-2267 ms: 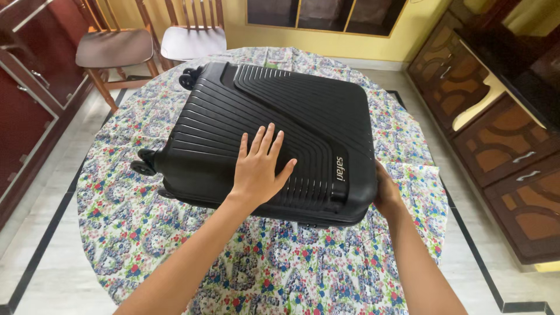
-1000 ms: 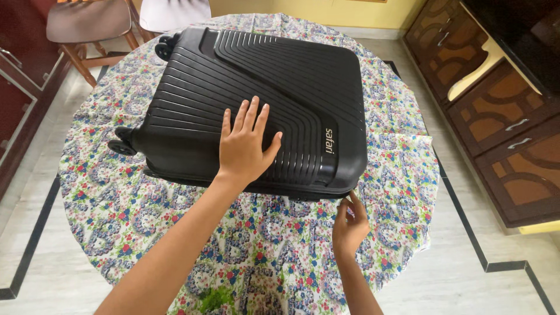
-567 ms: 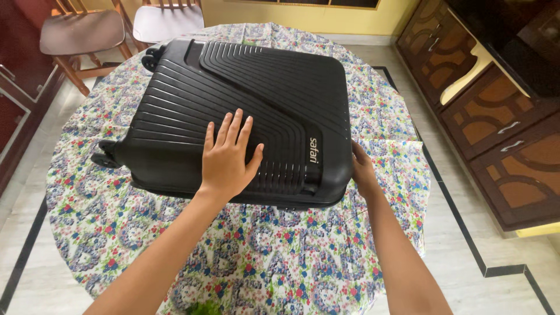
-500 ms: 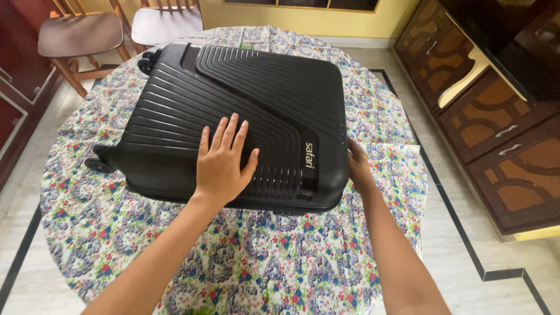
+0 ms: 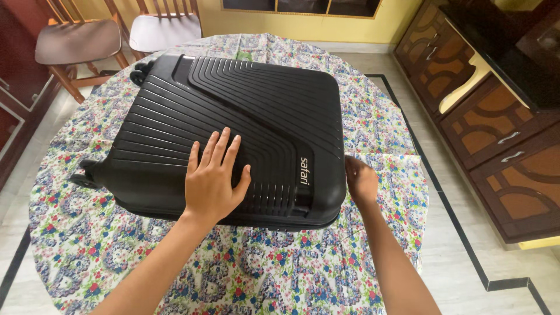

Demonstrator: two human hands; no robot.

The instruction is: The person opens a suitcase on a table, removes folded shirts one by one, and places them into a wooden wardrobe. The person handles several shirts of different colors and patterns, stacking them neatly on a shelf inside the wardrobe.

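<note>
Right now my left hand [image 5: 213,178] lies flat and open, palm down, fingers spread on the ribbed top shell of the black suitcase [image 5: 233,128]. My right hand [image 5: 360,179] is at the suitcase's right side near the front corner, fingers curled in toward the edge; can't tell if it grips a zip pull or just touches the side. Suitcase lies flat on its back on the round table with the flowered cloth [image 5: 280,268], wheels [image 5: 81,178] to my left and far end. Hard shell looks stiff, won't dent under a palm, and the ridges give some grip, though the plastic seems smooth, likely slippery on the cloth. Probably bulky, weight depends on what's inside. Best holds, I'd judge: side edges, corners, or a handle. Two wooden chairs [image 5: 76,44] stand beyond the table, brown cabinets [image 5: 496,134] to the right.
</note>
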